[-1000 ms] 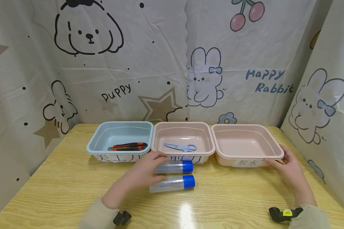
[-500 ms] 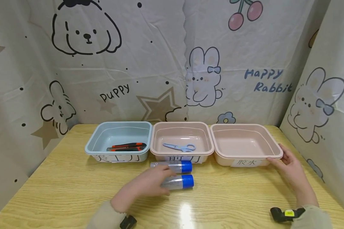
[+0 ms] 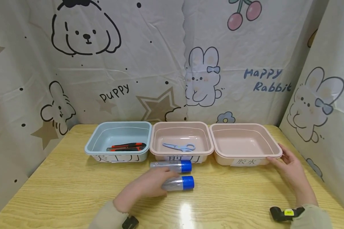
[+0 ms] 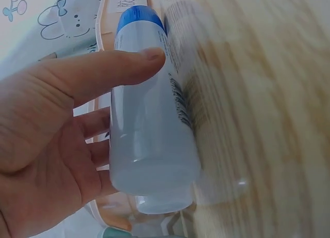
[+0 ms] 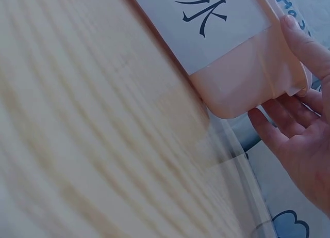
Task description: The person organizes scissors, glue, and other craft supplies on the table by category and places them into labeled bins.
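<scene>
Head view: the left hand (image 3: 144, 187) grips the nearer glue bottle (image 3: 179, 183) on the table (image 3: 60, 190); a second glue bottle (image 3: 172, 165) lies just beyond it. The right hand (image 3: 289, 168) touches the empty pink bin (image 3: 245, 143) at its right corner. Knives and scissors are already binned; both bottles remain outside.

Left wrist view: thumb (image 4: 118, 67) and fingers curl around the bottle.

Right wrist view: straight fingers (image 5: 299, 39) rest against the bin corner.

Backdrop cloth (image 3: 172, 63): "Puppy", "Happy Rabbit"
Right pink bin (image 3: 243, 140) label: 胶水
Middle pink bin (image 3: 181, 140) label: 剪刀, partly hidden
Blue bin (image 3: 118, 140) label: 美工刀
</scene>
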The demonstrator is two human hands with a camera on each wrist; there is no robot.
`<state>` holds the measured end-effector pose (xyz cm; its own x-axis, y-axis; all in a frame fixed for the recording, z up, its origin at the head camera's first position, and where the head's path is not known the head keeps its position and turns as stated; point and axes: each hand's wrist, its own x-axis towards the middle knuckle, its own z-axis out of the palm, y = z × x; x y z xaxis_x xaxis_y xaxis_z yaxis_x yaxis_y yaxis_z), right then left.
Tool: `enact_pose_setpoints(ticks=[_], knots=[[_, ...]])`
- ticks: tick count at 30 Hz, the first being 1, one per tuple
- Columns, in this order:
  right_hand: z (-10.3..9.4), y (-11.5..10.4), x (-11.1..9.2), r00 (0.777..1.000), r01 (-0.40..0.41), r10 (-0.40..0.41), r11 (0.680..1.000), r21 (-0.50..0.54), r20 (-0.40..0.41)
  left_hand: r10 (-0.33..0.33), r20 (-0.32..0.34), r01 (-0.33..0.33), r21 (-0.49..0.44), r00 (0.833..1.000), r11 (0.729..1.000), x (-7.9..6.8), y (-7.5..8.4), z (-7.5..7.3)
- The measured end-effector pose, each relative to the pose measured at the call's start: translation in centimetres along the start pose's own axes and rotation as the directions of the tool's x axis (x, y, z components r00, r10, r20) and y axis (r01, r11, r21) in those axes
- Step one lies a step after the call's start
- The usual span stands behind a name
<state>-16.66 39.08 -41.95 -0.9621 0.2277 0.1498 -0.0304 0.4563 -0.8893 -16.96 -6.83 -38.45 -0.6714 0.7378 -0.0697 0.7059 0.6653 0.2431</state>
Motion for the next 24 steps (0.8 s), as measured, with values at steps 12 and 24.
enact_pose_setpoints(ticks=[12, 24], knots=[[0.1, 0.2, 0.1, 1.000, -0.015, 0.016, 1.000, 0.026, -0.012, 0.071, -0.063, -0.073, -0.041, 0.995, 0.996, 1.3, 1.3, -0.6], [0.1, 0.4, 0.0, 0.999, -0.011, 0.014, 0.995, 0.095, -0.029, 0.098, -0.206, -0.114, -0.066, 0.974, 0.991, 4.0, 4.2, -2.1]])
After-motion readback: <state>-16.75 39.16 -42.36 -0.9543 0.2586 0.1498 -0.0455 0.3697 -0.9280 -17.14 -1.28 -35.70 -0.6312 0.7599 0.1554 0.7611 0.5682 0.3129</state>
